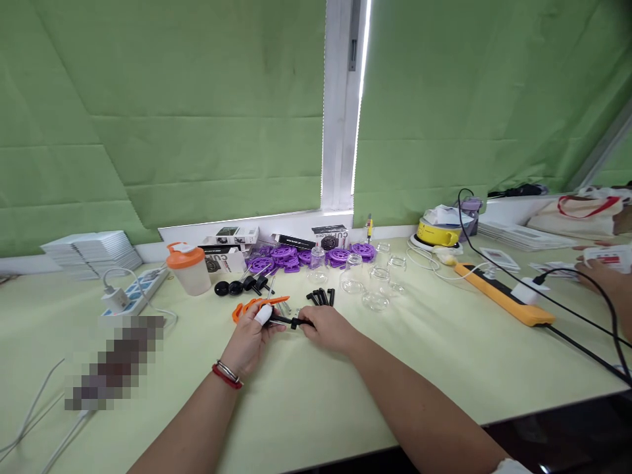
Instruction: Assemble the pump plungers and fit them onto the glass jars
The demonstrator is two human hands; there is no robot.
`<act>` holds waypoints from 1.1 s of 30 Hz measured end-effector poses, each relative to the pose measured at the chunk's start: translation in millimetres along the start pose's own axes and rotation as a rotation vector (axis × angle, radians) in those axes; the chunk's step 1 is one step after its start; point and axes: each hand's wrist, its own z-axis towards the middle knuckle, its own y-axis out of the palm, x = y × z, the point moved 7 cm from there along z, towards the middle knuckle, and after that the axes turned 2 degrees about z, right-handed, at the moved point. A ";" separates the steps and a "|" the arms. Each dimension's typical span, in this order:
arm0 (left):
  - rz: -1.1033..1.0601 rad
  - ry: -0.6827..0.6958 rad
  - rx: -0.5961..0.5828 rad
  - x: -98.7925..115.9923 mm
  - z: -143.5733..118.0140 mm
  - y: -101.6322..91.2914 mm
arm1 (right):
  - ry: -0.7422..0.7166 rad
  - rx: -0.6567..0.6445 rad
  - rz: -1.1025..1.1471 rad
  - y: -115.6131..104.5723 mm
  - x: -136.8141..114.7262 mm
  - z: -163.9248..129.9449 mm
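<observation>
My left hand (pixel 249 339), with a white wrap on one fingertip and bracelets at the wrist, grips one end of a thin black rod-like part (pixel 289 321). My right hand (pixel 328 327) pinches the other end of the same part. Both hands rest low on the pale green table (pixel 345 395). An orange plastic tool (pixel 257 304) lies just behind my left hand. Small black pegs (pixel 320 297) lie just beyond my right hand.
Purple round parts (pixel 291 257) and small boxes (pixel 232 235) line the back. Clear glass jars (pixel 375 283) stand right of centre. An orange-lidded shaker cup (pixel 187 268), a white power strip (pixel 133 296), an orange power strip (pixel 503 294) with black cables, and another person's hand (pixel 600 276) at far right.
</observation>
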 end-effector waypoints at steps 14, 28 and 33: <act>-0.104 -0.006 0.049 -3.0 -3.7 1.1 | 0.001 0.015 0.000 5.9 -6.4 1.3; 0.113 0.024 0.087 -4.3 2.5 -11.7 | 0.015 0.031 0.017 6.9 -5.3 0.8; 0.339 0.095 0.098 -2.8 6.5 -19.2 | 0.017 0.034 -0.007 8.1 -7.0 0.8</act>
